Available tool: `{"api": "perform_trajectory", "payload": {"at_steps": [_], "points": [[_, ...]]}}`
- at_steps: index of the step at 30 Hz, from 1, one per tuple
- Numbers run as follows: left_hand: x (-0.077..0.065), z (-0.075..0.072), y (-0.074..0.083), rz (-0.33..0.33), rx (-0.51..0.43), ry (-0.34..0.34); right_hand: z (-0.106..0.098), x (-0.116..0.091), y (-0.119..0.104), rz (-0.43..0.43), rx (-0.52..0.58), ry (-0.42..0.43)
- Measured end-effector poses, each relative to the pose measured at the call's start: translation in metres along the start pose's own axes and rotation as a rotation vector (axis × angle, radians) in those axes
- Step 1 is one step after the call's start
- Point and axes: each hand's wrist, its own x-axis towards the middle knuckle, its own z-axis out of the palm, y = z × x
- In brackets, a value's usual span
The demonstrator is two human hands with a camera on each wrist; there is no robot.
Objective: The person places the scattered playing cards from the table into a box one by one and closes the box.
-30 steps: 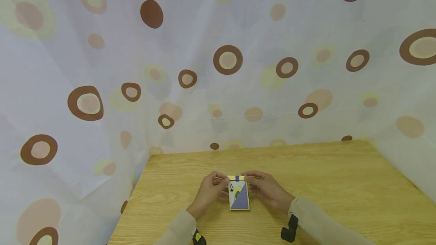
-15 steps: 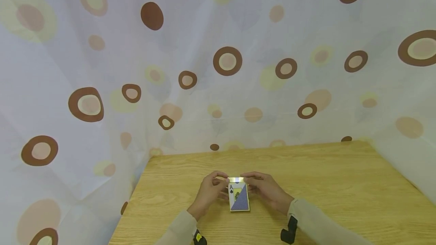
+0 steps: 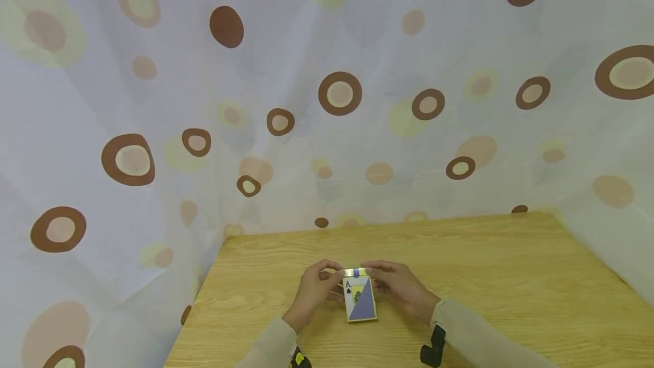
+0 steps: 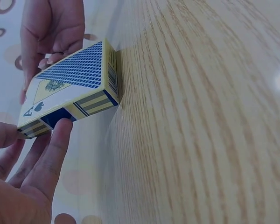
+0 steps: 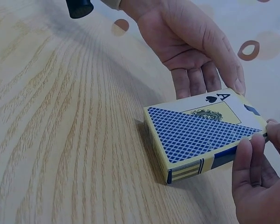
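Observation:
A playing card box (image 3: 361,303), printed with an ace of spades and a blue patterned half, lies between both hands in the head view. Its near end rests on the wooden table, while its far end is tilted up. My left hand (image 3: 313,291) pinches the far left corner, thumb at the top edge and fingers along the side. At the far right corner, my right hand (image 3: 406,289) pinches the box in the same way. The left wrist view shows the box's striped side (image 4: 88,103) facing the left fingers (image 4: 49,161). The lid end appears closed.
The wooden table (image 3: 485,277) extends around the hands. A white curtain (image 3: 296,61) with brown and beige circles hangs behind it and along both sides. Dark wrist-worn devices (image 3: 433,346) sit at the sleeves.
The near end of the card box has shifted slightly toward me, and the glint on its top edge has altered. Both hands keep their hold and hardly move.

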Motion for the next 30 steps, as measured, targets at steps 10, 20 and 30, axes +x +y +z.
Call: {"api": "perform_trajectory", "payload": {"at_steps": [10, 20, 30], "points": [[-0.0026, -0.0001, 0.0013, 0.023, -0.009, -0.031, -0.0006, -0.0043, -0.0014, -0.007, -0.029, -0.024], [-0.0038, -0.0014, 0.0044, 0.034, 0.008, -0.080, 0.0004, -0.0056, 0.0002, -0.068, -0.103, -0.030], [-0.0051, 0.0010, 0.0029, 0.041, 0.051, -0.045, 0.0015, -0.0090, 0.0034, -0.086, -0.276, 0.020]]}}
